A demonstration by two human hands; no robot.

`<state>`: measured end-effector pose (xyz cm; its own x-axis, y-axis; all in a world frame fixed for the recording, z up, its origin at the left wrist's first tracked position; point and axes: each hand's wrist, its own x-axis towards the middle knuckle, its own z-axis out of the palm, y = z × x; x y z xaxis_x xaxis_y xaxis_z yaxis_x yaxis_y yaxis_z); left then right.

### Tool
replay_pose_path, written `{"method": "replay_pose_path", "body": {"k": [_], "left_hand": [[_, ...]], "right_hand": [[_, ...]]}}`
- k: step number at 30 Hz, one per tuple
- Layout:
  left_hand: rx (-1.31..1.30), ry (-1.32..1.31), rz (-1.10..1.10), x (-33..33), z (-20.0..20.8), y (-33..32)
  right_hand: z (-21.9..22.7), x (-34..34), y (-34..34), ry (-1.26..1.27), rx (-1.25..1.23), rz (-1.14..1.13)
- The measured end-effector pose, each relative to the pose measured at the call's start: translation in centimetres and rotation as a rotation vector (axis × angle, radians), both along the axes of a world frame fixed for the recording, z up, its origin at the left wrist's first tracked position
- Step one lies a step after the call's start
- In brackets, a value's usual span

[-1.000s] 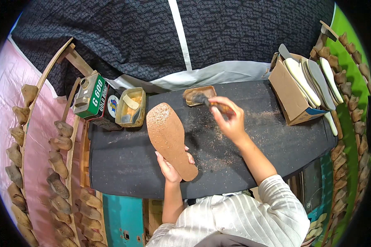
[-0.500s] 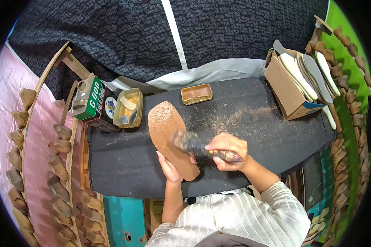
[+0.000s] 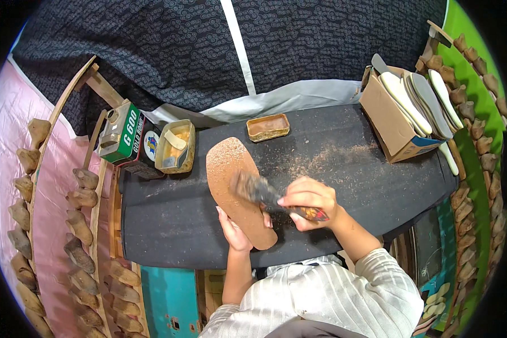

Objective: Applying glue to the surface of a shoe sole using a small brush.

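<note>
A brown shoe sole (image 3: 231,163), tilted with its wide end away from me, is held above the dark table. My left hand (image 3: 235,233) grips it from beneath near the narrow end, thumb on one edge and fingertips showing at the other. In my right hand (image 3: 310,204) is a brush (image 3: 256,188), its dark handle painted red and yellow at the end. The bristles lie against the middle of the sole's upper face. Toward the sole's wide end the surface looks wet and shiny.
Beyond the sole stands a small rectangular tub (image 3: 268,127) of brown liquid. At left are a green metal can (image 3: 121,135) and a tub (image 3: 186,158) with tools. A cardboard box (image 3: 391,129) of insoles stands right. Shavings (image 3: 321,160) litter the table; shoe-last racks (image 3: 81,199) flank it.
The brush has shifted slightly along the sole and is less blurred. The sole has moved a little to the right. Both hands keep their holds.
</note>
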<state>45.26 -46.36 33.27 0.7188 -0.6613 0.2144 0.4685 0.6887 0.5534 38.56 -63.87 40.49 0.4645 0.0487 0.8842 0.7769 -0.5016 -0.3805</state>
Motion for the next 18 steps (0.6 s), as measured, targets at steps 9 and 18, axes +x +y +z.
{"method": "replay_pose_path", "body": {"k": [9, 18], "left_hand": [[0.148, 0.162, 0.082, -0.7, 1.2, -0.3], [0.212, 0.38, 0.257, -0.9, 2.8, -1.5]], "right_hand": [[0.0, -0.9, -1.5, 0.164, 0.012, 0.277], [0.1, -0.9, -2.0, 0.182, -0.049, 0.142]]}}
